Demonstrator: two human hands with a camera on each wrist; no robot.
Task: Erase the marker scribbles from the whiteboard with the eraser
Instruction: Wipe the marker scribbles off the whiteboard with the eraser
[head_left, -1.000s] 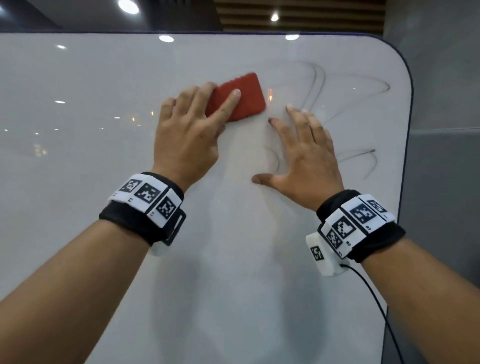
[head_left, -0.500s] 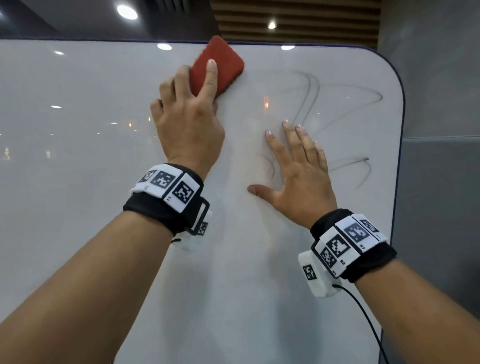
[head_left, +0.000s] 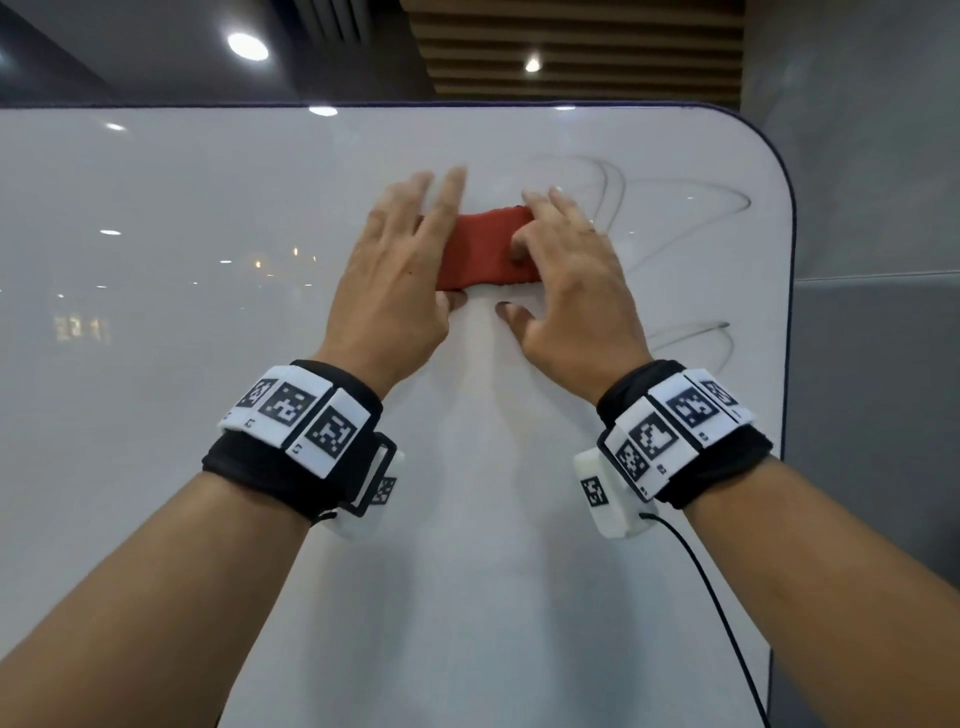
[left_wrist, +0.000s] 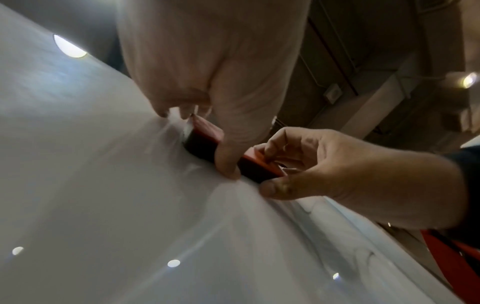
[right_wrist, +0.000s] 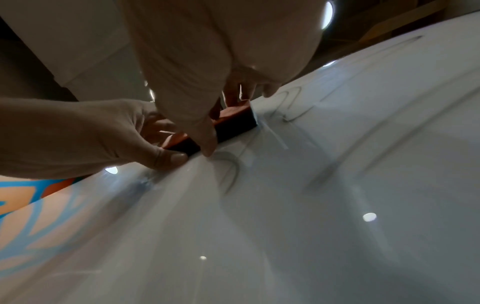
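Observation:
A red eraser (head_left: 480, 254) lies flat and crosswise against the whiteboard (head_left: 208, 234), held between both hands. My left hand (head_left: 415, 260) holds its left end, thumb under the lower edge and fingers reaching over the top edge. My right hand (head_left: 556, 254) grips the right end, fingers curled on the red back and thumb below. The wrist views show the eraser (left_wrist: 205, 133) (right_wrist: 233, 117) with its dark pad on the board. Grey marker scribbles (head_left: 608, 192) loop to the right of the hands, and a lower stroke (head_left: 691, 332) sits further down. A curl of scribble (right_wrist: 231, 164) lies just under my right thumb.
The board's rounded right edge (head_left: 789, 312) runs close to the scribbles, with a grey wall (head_left: 872, 364) beyond it. A black cable (head_left: 717, 597) hangs from my right wristband. Ceiling lights reflect on the glossy board surface.
My left hand brought the eraser down from the board's top edge and turned it crosswise. My right hand lifted off the board, where it lay flat, and took hold of the eraser's right end.

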